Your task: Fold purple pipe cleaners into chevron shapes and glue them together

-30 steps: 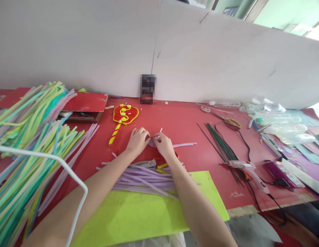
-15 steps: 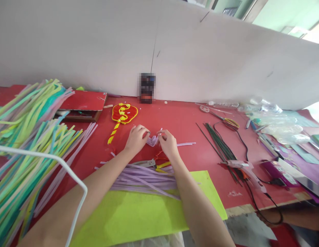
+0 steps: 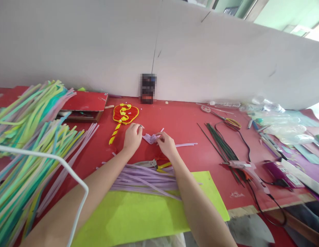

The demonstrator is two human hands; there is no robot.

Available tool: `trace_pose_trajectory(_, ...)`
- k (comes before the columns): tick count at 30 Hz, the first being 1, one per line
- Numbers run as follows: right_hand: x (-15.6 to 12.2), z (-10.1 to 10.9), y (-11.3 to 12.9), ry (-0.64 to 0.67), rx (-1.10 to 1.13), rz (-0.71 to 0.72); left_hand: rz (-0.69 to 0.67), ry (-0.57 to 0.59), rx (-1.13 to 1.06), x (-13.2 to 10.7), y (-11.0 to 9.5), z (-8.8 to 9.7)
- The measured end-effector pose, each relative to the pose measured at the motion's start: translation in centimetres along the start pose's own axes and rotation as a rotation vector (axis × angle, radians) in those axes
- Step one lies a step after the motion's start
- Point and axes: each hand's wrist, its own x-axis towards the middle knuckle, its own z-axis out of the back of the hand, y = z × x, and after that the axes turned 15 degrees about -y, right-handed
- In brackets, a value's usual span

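A small set of lavender pipe cleaners (image 3: 150, 138), bent into nested V shapes, lies between my hands just above the red tabletop. My left hand (image 3: 133, 137) is closed at the left end of this set, the thumb partly hidden. On the other side, my right hand (image 3: 165, 142) pinches its right arm, and one stem sticks up past the fingers. Nearer me rests a loose pile of straight lavender pipe cleaners (image 3: 141, 180) on a lime-green sheet (image 3: 133, 216). Pliers (image 3: 146, 163) with red and yellow handles lie behind that pile.
A red and yellow fan-shaped ornament (image 3: 126, 114) lies beyond my left hand. Multicoloured pipe cleaners (image 3: 33, 171) cover the left side, crossed by a white bar (image 3: 59, 159). Rightward are dark green stems (image 3: 221, 145), scissors (image 3: 230, 122), a corded glue gun (image 3: 248, 168) and another person's arm (image 3: 300, 226).
My left hand has shifted a little left, so more of the bent lavender pipe cleaners shows. My right hand stays at their right side. The view has moved slightly.
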Motion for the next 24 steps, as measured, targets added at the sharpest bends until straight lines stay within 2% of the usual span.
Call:
trace_pose_trajectory(8,0.4,-0.5,-0.3,-0.05,0.005,0.061,-0.01,0.072,0.016,-0.2,0.4,-0.3)
trace_pose_trajectory(15,0.7,0.2,-0.3,-0.003,0.109,-0.063,-0.036,-0.062,-0.016,0.3,0.0,0.3)
trace_pose_trajectory(17,1.0,0.8,-0.4,-0.033,0.112,-0.1,-0.078,0.012,-0.013,0.4,-0.9,0.8)
trace_pose_trajectory(22,1.6,2.9,-1.1,-0.18,-0.086,-0.069,-0.248,0.462,0.137,-1.4,-4.7,1.8)
trace_pose_trajectory(24,1.6,3.9,-1.7,-0.202,-0.223,-0.027,-0.29,0.532,0.199,-2.9,-5.9,2.1)
